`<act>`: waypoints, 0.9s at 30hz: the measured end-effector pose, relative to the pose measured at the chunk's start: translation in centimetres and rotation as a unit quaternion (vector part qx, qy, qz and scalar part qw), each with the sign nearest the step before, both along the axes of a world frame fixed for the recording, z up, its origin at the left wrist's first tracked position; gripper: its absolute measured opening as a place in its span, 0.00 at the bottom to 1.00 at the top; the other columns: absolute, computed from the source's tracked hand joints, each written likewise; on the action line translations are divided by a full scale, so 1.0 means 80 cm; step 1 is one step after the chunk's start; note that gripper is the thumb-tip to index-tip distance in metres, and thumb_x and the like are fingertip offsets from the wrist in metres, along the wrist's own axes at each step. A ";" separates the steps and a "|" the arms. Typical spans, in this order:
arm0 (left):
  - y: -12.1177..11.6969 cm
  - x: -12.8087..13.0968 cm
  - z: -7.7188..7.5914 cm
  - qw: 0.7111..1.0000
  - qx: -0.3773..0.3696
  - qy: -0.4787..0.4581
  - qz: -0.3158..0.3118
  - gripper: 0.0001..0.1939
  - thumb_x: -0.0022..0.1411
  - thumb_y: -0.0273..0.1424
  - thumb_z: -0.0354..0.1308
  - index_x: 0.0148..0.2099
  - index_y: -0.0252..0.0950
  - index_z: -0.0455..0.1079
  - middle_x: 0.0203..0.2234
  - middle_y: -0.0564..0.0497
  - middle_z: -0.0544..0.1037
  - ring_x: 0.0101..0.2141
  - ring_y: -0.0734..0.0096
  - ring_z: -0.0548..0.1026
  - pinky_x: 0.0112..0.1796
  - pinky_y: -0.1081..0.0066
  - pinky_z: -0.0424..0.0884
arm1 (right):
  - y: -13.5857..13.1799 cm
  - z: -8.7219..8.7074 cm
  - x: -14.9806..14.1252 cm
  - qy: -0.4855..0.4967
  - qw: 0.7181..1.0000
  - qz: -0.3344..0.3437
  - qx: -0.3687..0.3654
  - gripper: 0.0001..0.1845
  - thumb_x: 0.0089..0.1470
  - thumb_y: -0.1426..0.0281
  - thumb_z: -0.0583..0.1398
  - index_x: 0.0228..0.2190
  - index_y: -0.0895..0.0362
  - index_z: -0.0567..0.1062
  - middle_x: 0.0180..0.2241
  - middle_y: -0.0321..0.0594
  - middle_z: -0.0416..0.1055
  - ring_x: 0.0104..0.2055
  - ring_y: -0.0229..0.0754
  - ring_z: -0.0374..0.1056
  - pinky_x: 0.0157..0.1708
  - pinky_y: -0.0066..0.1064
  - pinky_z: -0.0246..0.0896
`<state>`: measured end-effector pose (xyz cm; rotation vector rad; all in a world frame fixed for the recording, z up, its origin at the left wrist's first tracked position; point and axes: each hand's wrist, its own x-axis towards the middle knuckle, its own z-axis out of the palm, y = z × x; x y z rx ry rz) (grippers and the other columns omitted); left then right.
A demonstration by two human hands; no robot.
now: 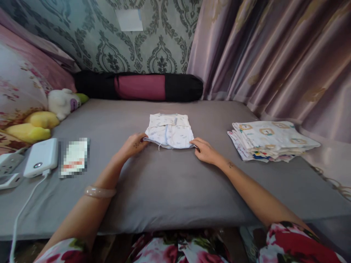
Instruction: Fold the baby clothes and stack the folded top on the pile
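A small white baby shirt (pixel 178 133) with a pale blue print and blue trim lies folded in the middle of the grey-covered bed (pixel 175 186). A thin tie string hangs from its near edge. At the shirt's near left corner, my left hand (pixel 136 143) is closed, pinching the fabric between thumb and fingers. My right hand (pixel 205 149) pinches the near right corner the same way. Between the two hands the near edge looks slightly raised off the sheet.
On the right lies a stack of folded printed cloths (pixel 270 138). A white power bank (pixel 42 157) with a cable and a blurred packet (pixel 74 157) are at left, near plush toys (pixel 60 104). A black and maroon bolster-shaped roll (pixel 139 87) lines the back, beside curtains (pixel 263 54).
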<state>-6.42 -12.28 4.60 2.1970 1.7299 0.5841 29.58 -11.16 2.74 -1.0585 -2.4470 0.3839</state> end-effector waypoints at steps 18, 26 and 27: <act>0.069 0.015 0.004 0.983 0.055 -0.102 0.146 0.13 0.63 0.38 0.45 0.30 0.38 0.64 0.23 0.53 0.68 0.29 0.69 0.66 0.29 0.73 0.58 | 0.067 0.014 -0.037 0.030 0.978 -0.204 0.026 0.18 0.63 0.69 0.49 0.49 0.56 0.72 0.43 0.47 0.75 0.45 0.47 0.71 0.46 0.36 0.62; 0.123 0.031 -0.017 0.973 0.074 -0.105 0.190 0.12 0.67 0.34 0.43 0.41 0.37 0.68 0.33 0.45 0.76 0.38 0.62 0.74 0.38 0.67 0.66 | 0.133 0.009 -0.060 0.006 0.970 -0.244 0.015 0.22 0.64 0.71 0.45 0.56 0.53 0.68 0.55 0.45 0.69 0.54 0.48 0.66 0.50 0.37 0.61; 0.130 0.032 -0.018 0.973 0.078 -0.102 0.192 0.13 0.68 0.33 0.43 0.43 0.37 0.68 0.34 0.45 0.76 0.39 0.62 0.75 0.39 0.67 0.66 | 0.141 0.008 -0.062 -0.006 0.969 -0.249 0.012 0.23 0.65 0.72 0.44 0.56 0.52 0.67 0.55 0.45 0.69 0.54 0.48 0.66 0.50 0.37 0.61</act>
